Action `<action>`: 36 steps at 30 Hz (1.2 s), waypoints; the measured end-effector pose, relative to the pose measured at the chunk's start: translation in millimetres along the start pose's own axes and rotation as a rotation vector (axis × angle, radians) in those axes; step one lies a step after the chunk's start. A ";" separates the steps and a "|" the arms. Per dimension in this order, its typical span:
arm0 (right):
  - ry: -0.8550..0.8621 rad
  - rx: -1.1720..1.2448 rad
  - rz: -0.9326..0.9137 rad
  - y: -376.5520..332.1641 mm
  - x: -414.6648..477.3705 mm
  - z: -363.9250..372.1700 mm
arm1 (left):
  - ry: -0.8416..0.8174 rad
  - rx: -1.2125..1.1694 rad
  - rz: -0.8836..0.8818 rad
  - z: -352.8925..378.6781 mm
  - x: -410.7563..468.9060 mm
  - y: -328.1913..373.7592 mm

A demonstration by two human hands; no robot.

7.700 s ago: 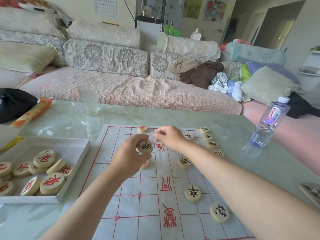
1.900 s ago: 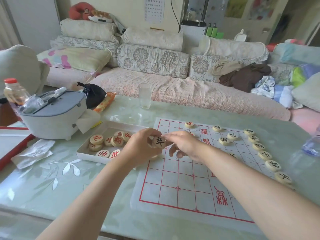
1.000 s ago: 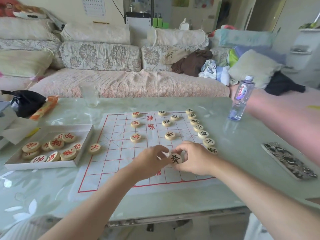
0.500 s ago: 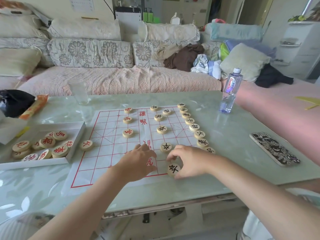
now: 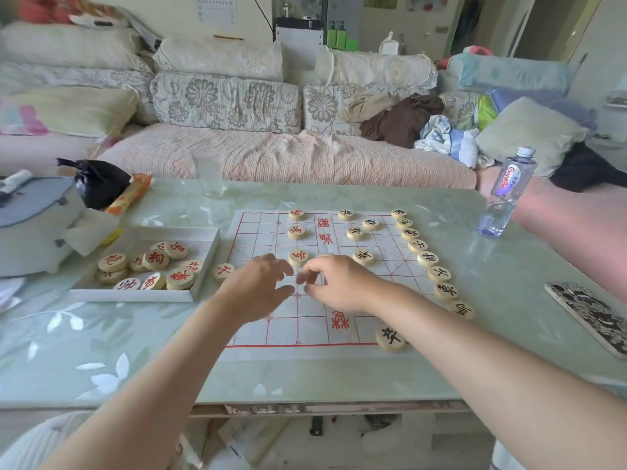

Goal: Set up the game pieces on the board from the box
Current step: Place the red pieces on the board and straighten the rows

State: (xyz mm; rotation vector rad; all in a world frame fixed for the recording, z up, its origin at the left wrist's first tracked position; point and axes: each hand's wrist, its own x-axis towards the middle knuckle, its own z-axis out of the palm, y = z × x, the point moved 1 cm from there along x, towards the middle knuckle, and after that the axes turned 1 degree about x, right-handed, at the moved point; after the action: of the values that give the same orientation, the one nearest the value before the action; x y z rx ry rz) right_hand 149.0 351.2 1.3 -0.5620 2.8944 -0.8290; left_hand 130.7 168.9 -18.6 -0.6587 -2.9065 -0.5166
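The board (image 5: 312,329), a white sheet ruled in red, lies flat at the middle of the table (image 5: 101,351). A row of black-marked pieces (image 5: 428,259) runs down its three o'clock edge, and four more show just inside that row. One black-marked piece (image 5: 390,338) sits at the five o'clock corner. Three red-marked pieces (image 5: 298,233) stand in a line from twelve o'clock toward the centre, and another red piece (image 5: 223,271) lies at the nine o'clock edge. The left hand (image 5: 258,288) and right hand (image 5: 337,283) hover over the centre with fingertips nearly meeting. Their fingers are loosely apart and hold nothing that shows. The box (image 5: 135,296), at nine o'clock of the board, holds a heap of red pieces (image 5: 156,261). A water bottle (image 5: 509,191) stands at two o'clock, a glass (image 5: 210,174) at eleven and a patterned phone (image 5: 590,317) at four
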 end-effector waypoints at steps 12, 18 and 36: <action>-0.080 -0.099 -0.083 -104.8 132.6 63.3 | 0.210 0.037 -0.332 -58.1 -33.4 -142.2; -0.261 -0.157 -0.148 -136.4 163.9 84.4 | 0.089 0.040 -0.419 -66.6 -51.5 -189.4; -0.168 0.240 0.016 -115.3 175.8 89.2 | -0.021 -0.014 -0.428 -58.6 -44.3 -198.4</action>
State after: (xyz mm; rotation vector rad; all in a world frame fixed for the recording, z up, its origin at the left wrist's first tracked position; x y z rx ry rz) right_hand 38.5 151.7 -9.7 -0.5536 2.5971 -1.0525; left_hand 86.1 -37.4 -32.0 -0.0342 -3.0698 -0.5731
